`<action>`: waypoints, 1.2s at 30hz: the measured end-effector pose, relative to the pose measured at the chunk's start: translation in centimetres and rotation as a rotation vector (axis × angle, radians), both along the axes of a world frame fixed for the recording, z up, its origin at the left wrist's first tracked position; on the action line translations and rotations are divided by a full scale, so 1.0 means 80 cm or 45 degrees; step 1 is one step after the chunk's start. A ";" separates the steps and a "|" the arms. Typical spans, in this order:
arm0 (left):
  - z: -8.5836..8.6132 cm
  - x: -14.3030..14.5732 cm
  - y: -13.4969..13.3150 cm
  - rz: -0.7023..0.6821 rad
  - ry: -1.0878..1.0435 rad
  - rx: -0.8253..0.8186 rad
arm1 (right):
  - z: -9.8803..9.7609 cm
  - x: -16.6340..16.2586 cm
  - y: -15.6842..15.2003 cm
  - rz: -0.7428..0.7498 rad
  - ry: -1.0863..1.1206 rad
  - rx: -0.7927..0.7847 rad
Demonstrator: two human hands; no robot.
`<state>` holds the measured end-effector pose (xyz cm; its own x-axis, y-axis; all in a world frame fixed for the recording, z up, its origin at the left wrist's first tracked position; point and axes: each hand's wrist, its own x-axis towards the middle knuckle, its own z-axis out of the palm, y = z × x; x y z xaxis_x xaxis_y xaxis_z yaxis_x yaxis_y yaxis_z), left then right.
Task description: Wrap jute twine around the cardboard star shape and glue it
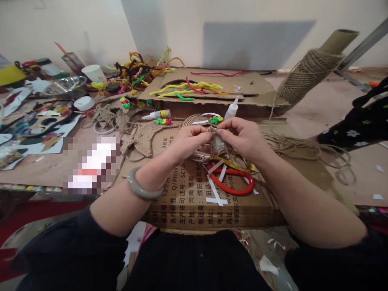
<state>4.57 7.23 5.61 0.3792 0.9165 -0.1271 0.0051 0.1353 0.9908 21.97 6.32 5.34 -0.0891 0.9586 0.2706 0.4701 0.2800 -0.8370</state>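
My left hand (188,141) and my right hand (242,137) meet over a flattened cardboard box (194,202) and pinch a small piece wrapped in jute twine (216,135) between their fingertips. Both hands are closed on it. A grey bangle (141,188) circles my left wrist. Just below the hands lie red-handled scissors (235,182), white paper strips (216,190) and a yellow ribbon. A coiled twine shape (145,139) rests to the left of my left hand.
A big spool of jute twine (309,72) leans at the right, with loose twine (303,149) trailing from it. Glue bottles (232,109) and coloured pipe cleaners (188,89) lie behind the hands. Paper cutouts, a white cup (94,73) and a metal bowl crowd the left side.
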 end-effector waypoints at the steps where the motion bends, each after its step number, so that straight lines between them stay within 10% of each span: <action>1: 0.001 0.000 -0.001 -0.012 -0.011 -0.009 | 0.000 0.000 0.001 -0.033 0.034 -0.012; 36: -0.007 0.000 0.000 -0.035 0.196 0.164 | -0.001 -0.003 0.002 0.103 0.099 -0.121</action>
